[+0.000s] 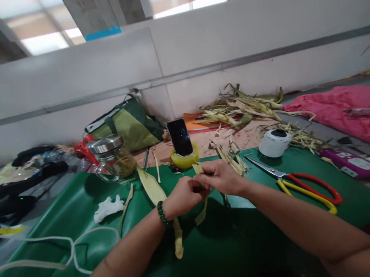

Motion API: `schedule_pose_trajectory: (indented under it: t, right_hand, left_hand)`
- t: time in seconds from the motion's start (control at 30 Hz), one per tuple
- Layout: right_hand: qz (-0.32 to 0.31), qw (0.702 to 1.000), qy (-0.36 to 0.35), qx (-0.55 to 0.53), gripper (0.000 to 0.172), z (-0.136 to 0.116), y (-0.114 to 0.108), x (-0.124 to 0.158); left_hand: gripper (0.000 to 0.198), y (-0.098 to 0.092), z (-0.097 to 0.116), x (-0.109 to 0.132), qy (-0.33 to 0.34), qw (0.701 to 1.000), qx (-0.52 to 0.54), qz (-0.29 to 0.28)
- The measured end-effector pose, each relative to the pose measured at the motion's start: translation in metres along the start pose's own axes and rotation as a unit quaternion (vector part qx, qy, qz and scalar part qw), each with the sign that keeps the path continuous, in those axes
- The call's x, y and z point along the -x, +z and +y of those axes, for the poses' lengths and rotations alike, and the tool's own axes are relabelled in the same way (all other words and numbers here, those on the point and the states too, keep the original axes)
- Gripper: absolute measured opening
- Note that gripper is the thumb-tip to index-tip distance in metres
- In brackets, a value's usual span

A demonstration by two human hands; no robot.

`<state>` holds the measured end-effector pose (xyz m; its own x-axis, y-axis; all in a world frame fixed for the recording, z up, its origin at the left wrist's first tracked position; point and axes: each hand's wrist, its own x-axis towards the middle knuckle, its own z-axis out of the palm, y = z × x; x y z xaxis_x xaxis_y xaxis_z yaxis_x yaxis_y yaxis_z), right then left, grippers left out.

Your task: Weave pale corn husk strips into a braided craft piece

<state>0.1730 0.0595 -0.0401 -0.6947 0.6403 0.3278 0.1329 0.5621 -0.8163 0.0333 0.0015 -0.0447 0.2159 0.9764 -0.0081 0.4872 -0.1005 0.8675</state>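
Both my hands meet over the green mat (217, 258) at the middle of the view. My left hand (183, 196), with a dark bead bracelet on the wrist, is closed in a pinch on a pale dried leaf strip (203, 207) that hangs down from the fingers. My right hand (222, 177) is also closed on the same strip, gripping its upper end. A longer leaf strip (154, 190) lies flat on the mat just left of my left hand.
Red and yellow scissors (304, 185) lie right of my hands, a white thread spool (274, 142) behind them. A phone (179, 137) stands in a yellow tape roll (185, 159). A glass jar (112, 159), green bag (127, 122), dried husk pile (238, 108) and crumpled tissue (107, 207) lie around.
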Motion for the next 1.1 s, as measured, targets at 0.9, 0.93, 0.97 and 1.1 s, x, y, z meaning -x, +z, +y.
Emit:
schedule_pose_trajectory:
  t: [0.9,0.93,0.97,1.1]
  right_hand:
    - [-0.045,0.967,-0.194,0.159,0.022,0.014,-0.037,-0.008]
    - [0.019,0.967,-0.191,0.166,0.024,0.014,-0.036,-0.007]
    - [0.084,0.963,-0.185,0.175,0.027,0.012,-0.034,-0.006]
    - [0.108,0.963,-0.105,0.225,0.035,0.003,-0.011,0.001]
  left_hand:
    - [0.034,-0.035,-0.001,-0.005,-0.136,0.966,0.217,-0.014]
    - [0.035,-0.034,-0.003,-0.007,-0.137,0.957,0.254,0.035]
    - [0.036,-0.032,-0.005,-0.009,-0.125,0.946,0.286,0.087]
    - [0.036,-0.023,-0.006,-0.016,-0.072,0.903,0.37,0.207]
